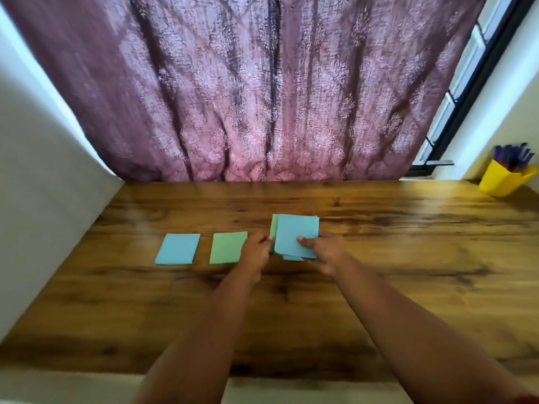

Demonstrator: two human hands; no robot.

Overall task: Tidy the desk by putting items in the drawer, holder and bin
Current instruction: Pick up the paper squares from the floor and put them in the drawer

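Note:
A small stack of blue and green paper cards (296, 231) is held just above the wooden desk (379, 258) at its middle. My right hand (323, 253) pinches the stack's lower right corner, thumb on top. My left hand (256, 252) grips the stack's left edge with curled fingers. Left of the hands, a single green card (226, 247) and a single blue card (178, 248) lie flat on the desk. A yellow holder (506, 179) with several blue pens stands at the far right corner.
A purple patterned curtain (262, 97) hangs behind the desk. A white wall (43, 185) borders the left side and a window frame (466, 91) the back right. The desk's front edge (87, 365) runs near my forearms.

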